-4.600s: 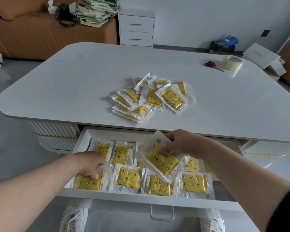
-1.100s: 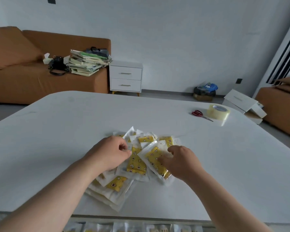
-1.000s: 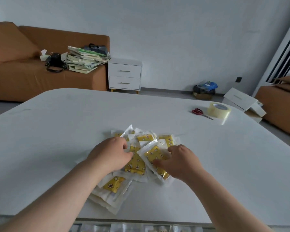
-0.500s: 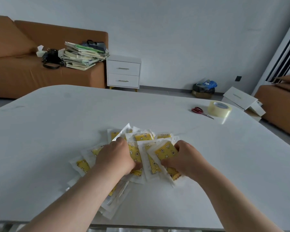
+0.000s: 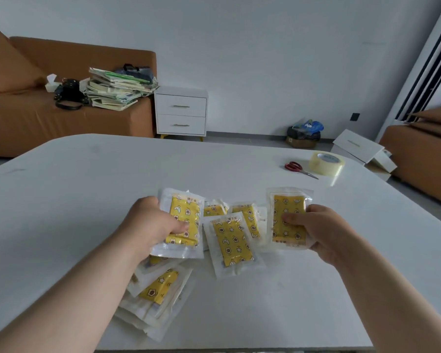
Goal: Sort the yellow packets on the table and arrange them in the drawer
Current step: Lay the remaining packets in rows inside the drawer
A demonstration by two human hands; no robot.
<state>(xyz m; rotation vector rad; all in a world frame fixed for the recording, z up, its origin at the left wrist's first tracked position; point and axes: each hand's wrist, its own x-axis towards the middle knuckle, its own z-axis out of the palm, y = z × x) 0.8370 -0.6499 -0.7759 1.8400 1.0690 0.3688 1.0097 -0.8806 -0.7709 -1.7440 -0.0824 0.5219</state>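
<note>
Several yellow packets in clear wrappers lie in a loose pile (image 5: 231, 240) on the white table (image 5: 87, 189). My left hand (image 5: 150, 225) grips one yellow packet (image 5: 185, 215), thumb on its face, lifted a little above the pile. My right hand (image 5: 316, 230) holds another yellow packet (image 5: 288, 215) upright at the pile's right side. More packets (image 5: 158, 286) lie stacked under my left forearm. The drawer is out of view below the table's near edge.
Red-handled scissors (image 5: 297, 168) and a roll of clear tape (image 5: 326, 163) lie at the table's far right. Beyond the table stand a brown sofa (image 5: 23, 118) with stacked books, a white nightstand (image 5: 181, 112), and a white box (image 5: 359, 147) on the floor.
Both hands went from the drawer up to the pile on the table. Each has since picked one packet out of the pile and lifted it, the two moving apart.
</note>
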